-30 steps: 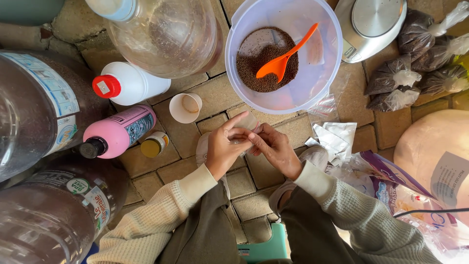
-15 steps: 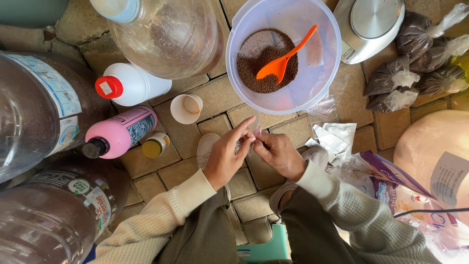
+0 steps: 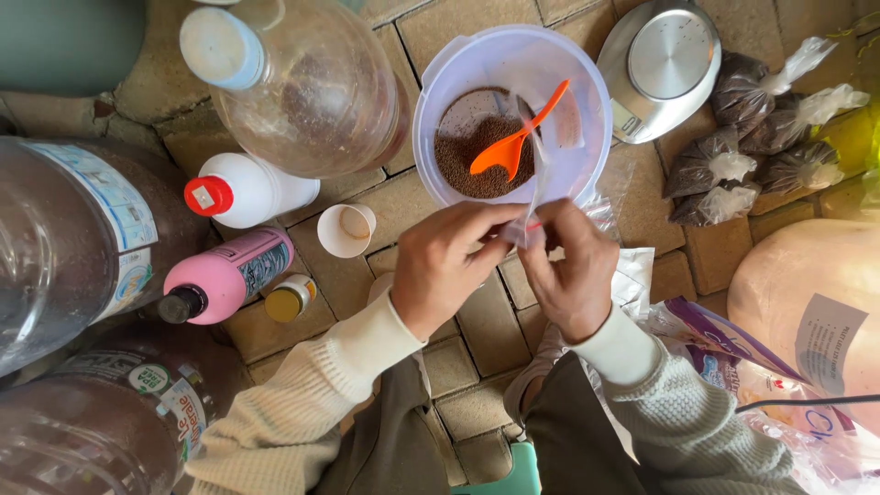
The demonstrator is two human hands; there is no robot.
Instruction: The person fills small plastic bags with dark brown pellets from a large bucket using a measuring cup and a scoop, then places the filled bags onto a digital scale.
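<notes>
Head view, looking down on a paved brick floor (image 3: 412, 197).

Left hand (image 3: 449, 266) and right hand (image 3: 573, 270) meet over the floor, fingertips pinched on the lower end of a small clear plastic bag (image 3: 536, 174). Both hands closed on it, thumbs against forefingers. The bag's long axis runs nearly straight away from the person; its free end points up-frame and lies over the near rim of a round translucent plastic tub (image 3: 513, 115). Whether the bag's mouth is open, cannot tell.

Inside the tub: dark brown granules (image 3: 467, 151) and an orange plastic spoon (image 3: 513, 147), handle pointing up-right.

To the left of the hands: small white paper cup (image 3: 346, 229), pink bottle with black cap (image 3: 225, 277) lying on its side, white bottle with red cap (image 3: 243, 191). Upper right: silver kitchen scale (image 3: 662, 69) and filled, knotted bags of brown granules (image 3: 752, 137).
</notes>
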